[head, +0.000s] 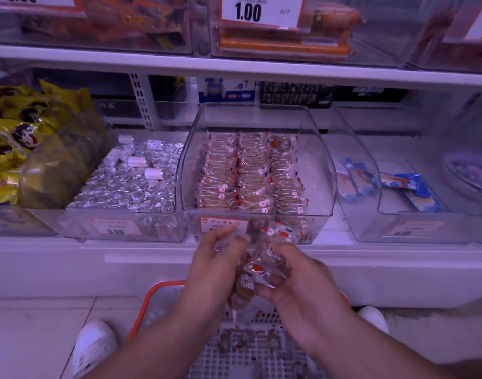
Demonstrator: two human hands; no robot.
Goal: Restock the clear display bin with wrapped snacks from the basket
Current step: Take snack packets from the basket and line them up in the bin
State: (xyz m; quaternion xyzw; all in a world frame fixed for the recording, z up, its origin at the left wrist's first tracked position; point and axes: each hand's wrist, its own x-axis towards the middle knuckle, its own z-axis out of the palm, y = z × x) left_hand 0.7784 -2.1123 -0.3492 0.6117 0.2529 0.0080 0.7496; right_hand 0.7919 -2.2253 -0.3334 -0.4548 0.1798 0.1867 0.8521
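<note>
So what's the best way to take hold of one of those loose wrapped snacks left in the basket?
Pinch a wrapped snack by its crimped wrapper end, coming straight down from above: they lie flat on the basket floor, and its walls block the sides.

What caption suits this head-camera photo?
Both hands hold wrapped snacks over the basket, before the clear bin.

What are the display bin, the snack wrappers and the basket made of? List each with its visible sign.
Display bin: clear rigid plastic, glossy; the snack rows show through its walls.
Snack wrappers: thin transparent film, shiny and crinkled, printed red and white.
Basket: likely moulded plastic; white lattice floor, orange rim.
</note>
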